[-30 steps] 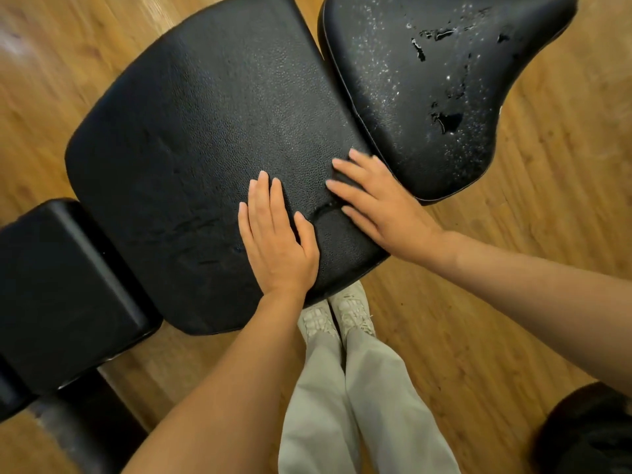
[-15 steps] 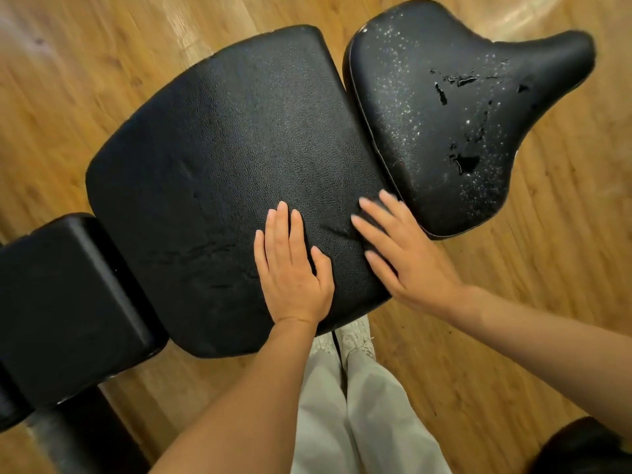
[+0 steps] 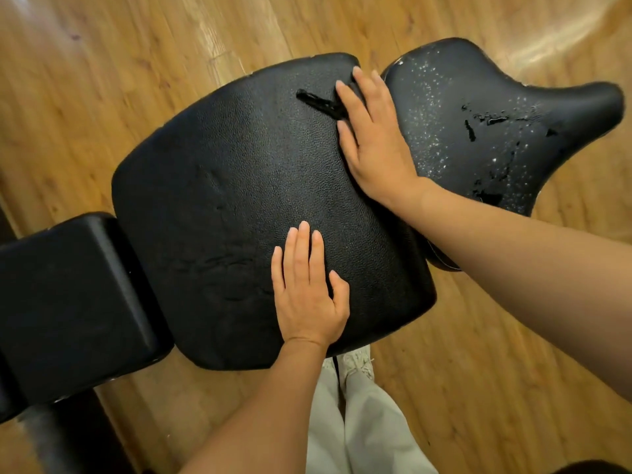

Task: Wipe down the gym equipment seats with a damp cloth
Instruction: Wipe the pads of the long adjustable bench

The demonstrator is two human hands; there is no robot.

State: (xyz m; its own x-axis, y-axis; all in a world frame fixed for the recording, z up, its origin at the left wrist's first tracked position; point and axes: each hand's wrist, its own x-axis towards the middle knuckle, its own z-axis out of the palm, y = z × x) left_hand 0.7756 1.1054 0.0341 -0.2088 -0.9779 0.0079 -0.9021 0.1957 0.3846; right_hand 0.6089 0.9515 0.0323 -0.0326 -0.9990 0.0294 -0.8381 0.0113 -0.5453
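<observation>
A wide black leather bench pad (image 3: 222,206) fills the middle of the view. My left hand (image 3: 307,292) lies flat on its near right part, fingers straight and together. My right hand (image 3: 372,138) lies flat along the pad's far right edge, fingers straight, pointing away from me. Beside its fingertips a dark wrinkle (image 3: 319,103) stands up in the leather. To the right sits a saddle-shaped black seat (image 3: 496,124), speckled with white flecks and small tears. No cloth is in view.
A third black pad (image 3: 68,302) adjoins the bench on the left, with a dark frame part below it. Wooden floor (image 3: 136,63) surrounds the bench. My legs in light trousers and my shoes (image 3: 355,364) stand under the pad's near edge.
My right hand has slid from the pad's near right corner to its far right edge, pushing up a wrinkle. My left hand has stayed flat on the pad. The camera has shifted.
</observation>
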